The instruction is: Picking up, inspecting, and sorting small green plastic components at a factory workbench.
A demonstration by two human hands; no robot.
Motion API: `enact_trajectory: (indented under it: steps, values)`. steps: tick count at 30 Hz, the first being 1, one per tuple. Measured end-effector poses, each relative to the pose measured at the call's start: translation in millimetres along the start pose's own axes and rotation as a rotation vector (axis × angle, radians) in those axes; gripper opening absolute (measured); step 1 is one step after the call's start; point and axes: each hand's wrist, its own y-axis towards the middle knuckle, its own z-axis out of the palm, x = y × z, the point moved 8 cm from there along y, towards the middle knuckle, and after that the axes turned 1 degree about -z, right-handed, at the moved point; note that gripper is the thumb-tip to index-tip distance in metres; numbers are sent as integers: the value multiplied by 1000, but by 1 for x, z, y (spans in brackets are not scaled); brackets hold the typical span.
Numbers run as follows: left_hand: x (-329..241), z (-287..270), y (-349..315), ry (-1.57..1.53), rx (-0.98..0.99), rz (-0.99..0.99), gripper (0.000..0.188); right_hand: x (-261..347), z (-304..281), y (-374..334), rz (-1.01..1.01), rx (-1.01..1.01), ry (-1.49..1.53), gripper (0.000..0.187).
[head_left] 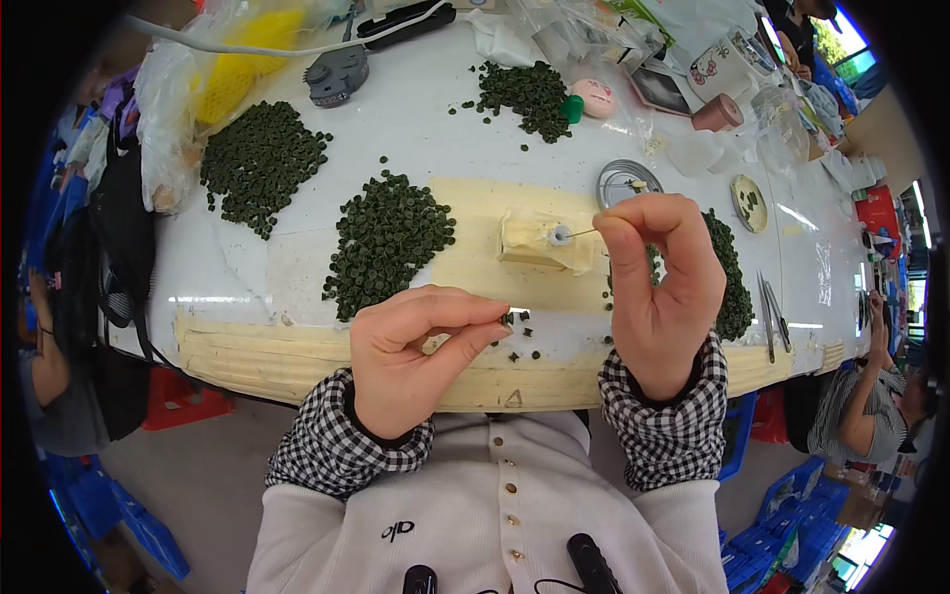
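Observation:
My left hand (404,356) is closed in a pinch above the table's near edge, with a small dark green part (508,319) between thumb and forefinger. My right hand (665,297) pinches a thin stick (584,233), like a needle or fine rod. The stick's far end meets a small whitish nozzle-like piece (560,236) on a block wrapped in cream tape (529,243). Whether the tip goes inside it I cannot tell. A few loose green parts (525,332) lie just right of my left fingertips. Left of the block spreads a heap of the same small parts (386,238).
More green heaps lie at the far left (262,163), the back (529,99) and behind my right hand (730,282). A round metal dish (623,180), a small yellowish dish (749,203) and tweezers (766,317) are to the right. Plastic bags (183,119) and a grey tool (336,76) stand at the back left.

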Motion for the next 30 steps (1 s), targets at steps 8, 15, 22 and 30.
enact_trajectory:
  steps: [8, 15, 22, 30]
  values:
    - [-1, 0, 1, -44, -26, 1, 19, -5, 14, 1, -72, 149, -336, 15]
    - [-3, -6, 0, -70, -82, 39, 19, 26, 13, -28, 44, 356, 4, 32]
    - [-2, -6, 0, -103, -115, 52, 20, 20, 35, -54, 124, 421, 281, 38]
    - [-5, -4, 1, -72, -55, 63, 22, 13, 38, -57, 82, 469, 349, 39]
